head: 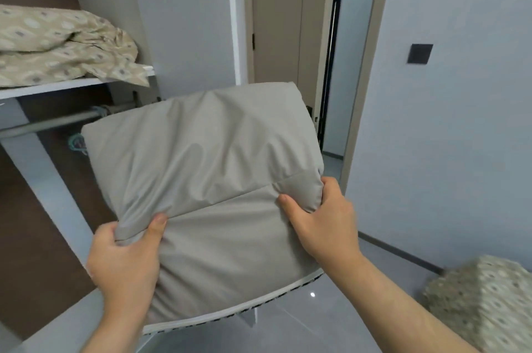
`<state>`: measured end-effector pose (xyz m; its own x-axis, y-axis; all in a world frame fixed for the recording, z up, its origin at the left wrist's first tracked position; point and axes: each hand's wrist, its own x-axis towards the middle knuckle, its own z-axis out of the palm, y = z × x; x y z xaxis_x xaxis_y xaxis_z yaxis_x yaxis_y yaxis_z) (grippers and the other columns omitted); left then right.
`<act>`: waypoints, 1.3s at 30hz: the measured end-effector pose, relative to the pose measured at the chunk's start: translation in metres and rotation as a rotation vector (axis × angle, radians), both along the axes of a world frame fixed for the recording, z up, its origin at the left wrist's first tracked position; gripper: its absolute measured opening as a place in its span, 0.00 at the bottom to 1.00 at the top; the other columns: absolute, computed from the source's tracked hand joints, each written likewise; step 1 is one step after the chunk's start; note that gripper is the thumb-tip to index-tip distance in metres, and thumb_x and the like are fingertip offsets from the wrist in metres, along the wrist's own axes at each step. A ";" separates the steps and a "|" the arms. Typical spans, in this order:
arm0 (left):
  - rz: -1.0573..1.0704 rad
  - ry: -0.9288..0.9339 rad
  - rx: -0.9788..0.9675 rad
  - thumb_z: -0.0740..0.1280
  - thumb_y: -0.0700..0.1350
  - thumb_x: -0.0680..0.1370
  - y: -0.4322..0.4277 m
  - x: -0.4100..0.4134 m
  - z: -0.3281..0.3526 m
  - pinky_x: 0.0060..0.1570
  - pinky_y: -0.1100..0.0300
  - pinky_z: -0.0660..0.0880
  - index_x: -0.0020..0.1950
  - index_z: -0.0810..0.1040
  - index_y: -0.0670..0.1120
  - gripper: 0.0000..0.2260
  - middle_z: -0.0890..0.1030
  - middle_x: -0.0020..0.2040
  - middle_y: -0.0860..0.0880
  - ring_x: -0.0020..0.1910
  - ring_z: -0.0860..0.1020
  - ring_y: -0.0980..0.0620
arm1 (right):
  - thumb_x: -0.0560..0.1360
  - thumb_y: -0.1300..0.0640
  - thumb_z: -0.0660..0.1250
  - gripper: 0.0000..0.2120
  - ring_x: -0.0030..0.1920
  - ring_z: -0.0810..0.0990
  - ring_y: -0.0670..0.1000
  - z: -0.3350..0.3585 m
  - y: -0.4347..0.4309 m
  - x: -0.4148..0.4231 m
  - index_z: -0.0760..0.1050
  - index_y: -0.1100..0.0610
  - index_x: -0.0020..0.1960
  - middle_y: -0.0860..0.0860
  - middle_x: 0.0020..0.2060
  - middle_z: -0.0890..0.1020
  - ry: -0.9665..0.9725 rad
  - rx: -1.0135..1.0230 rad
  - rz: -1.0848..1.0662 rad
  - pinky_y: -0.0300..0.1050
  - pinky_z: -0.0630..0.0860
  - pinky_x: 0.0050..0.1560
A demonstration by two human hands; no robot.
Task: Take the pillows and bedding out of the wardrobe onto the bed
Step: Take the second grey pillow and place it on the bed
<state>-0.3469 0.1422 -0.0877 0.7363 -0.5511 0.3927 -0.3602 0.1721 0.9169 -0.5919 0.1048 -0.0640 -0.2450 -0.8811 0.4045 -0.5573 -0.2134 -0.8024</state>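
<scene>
Both hands grip a grey pillow [207, 180] in the air in front of the open wardrobe, clear of any shelf. The left hand [126, 263] is closed on the pillow's lower left edge, thumb pressed on the front face and fingers wrapped behind, bunching the cloth. The right hand [322, 220] is closed on the right edge where a seam crosses the cover, thumb on the front and fingers curled round the side, pinching a fold. The pillow faces the camera broadside and tilts slightly, its top edge leaning up and away toward the door. Its long axis runs roughly from the lower edge near the wrists up to the top edge; the seam across it slopes upward to the right. A white and dark patterned trim shows along the lower edge.

On the wardrobe shelf [57, 86] at upper left lies crumpled beige patterned bedding [57, 44], one corner hanging over the shelf's front edge. A metal hanging rail [51, 122] runs below the shelf, just left of the pillow's upper corner. At lower right, more cloth in the same beige pattern [486, 303] is blurred and partly cut off by the frame. A dark wall switch [419, 53] sits on the wall to the right.
</scene>
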 end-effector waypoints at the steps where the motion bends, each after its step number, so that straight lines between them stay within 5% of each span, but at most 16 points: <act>1: -0.043 -0.007 0.016 0.76 0.51 0.69 0.003 -0.022 -0.005 0.43 0.56 0.68 0.46 0.76 0.41 0.17 0.77 0.41 0.47 0.43 0.75 0.47 | 0.65 0.36 0.71 0.27 0.48 0.79 0.53 -0.008 0.011 -0.024 0.70 0.50 0.56 0.42 0.42 0.78 -0.014 0.016 -0.037 0.53 0.77 0.49; 7: -0.289 -0.051 0.071 0.77 0.48 0.68 0.004 -0.144 -0.029 0.42 0.56 0.68 0.44 0.76 0.42 0.14 0.77 0.39 0.48 0.41 0.76 0.46 | 0.66 0.39 0.72 0.27 0.50 0.80 0.58 -0.047 0.065 -0.147 0.72 0.54 0.57 0.52 0.47 0.82 -0.069 0.083 -0.264 0.51 0.74 0.47; 11: -0.473 -0.062 0.111 0.77 0.50 0.68 -0.007 -0.224 -0.041 0.38 0.58 0.69 0.43 0.75 0.45 0.14 0.76 0.37 0.54 0.40 0.76 0.49 | 0.66 0.39 0.72 0.23 0.49 0.79 0.59 -0.061 0.100 -0.220 0.71 0.54 0.51 0.49 0.40 0.78 -0.096 0.121 -0.438 0.50 0.73 0.46; 23: -1.040 -0.197 0.157 0.77 0.51 0.67 -0.053 -0.482 -0.076 0.40 0.55 0.69 0.42 0.75 0.45 0.15 0.77 0.37 0.50 0.40 0.76 0.46 | 0.67 0.36 0.70 0.24 0.45 0.76 0.54 -0.108 0.179 -0.405 0.69 0.53 0.50 0.46 0.41 0.75 -0.166 0.170 -1.004 0.51 0.73 0.46; 32: -1.531 -0.335 0.240 0.77 0.52 0.68 -0.083 -0.678 -0.110 0.39 0.55 0.67 0.41 0.76 0.43 0.16 0.78 0.38 0.47 0.40 0.76 0.45 | 0.66 0.36 0.70 0.23 0.45 0.76 0.52 -0.137 0.207 -0.486 0.68 0.50 0.50 0.44 0.41 0.75 -0.322 0.243 -1.478 0.49 0.73 0.45; 39: -1.891 -0.485 0.275 0.76 0.53 0.68 -0.028 -0.780 -0.145 0.39 0.55 0.67 0.42 0.76 0.45 0.15 0.78 0.40 0.49 0.40 0.76 0.46 | 0.66 0.37 0.71 0.23 0.42 0.76 0.51 -0.175 0.267 -0.489 0.70 0.52 0.49 0.41 0.38 0.75 -0.504 0.260 -1.828 0.47 0.71 0.42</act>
<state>-1.1266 0.1146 -0.2327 -0.8895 -0.4388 0.1272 -0.1040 0.4657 0.8788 -1.0804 0.3713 -0.2388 -0.8443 0.5312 -0.0700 0.3301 0.4127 -0.8490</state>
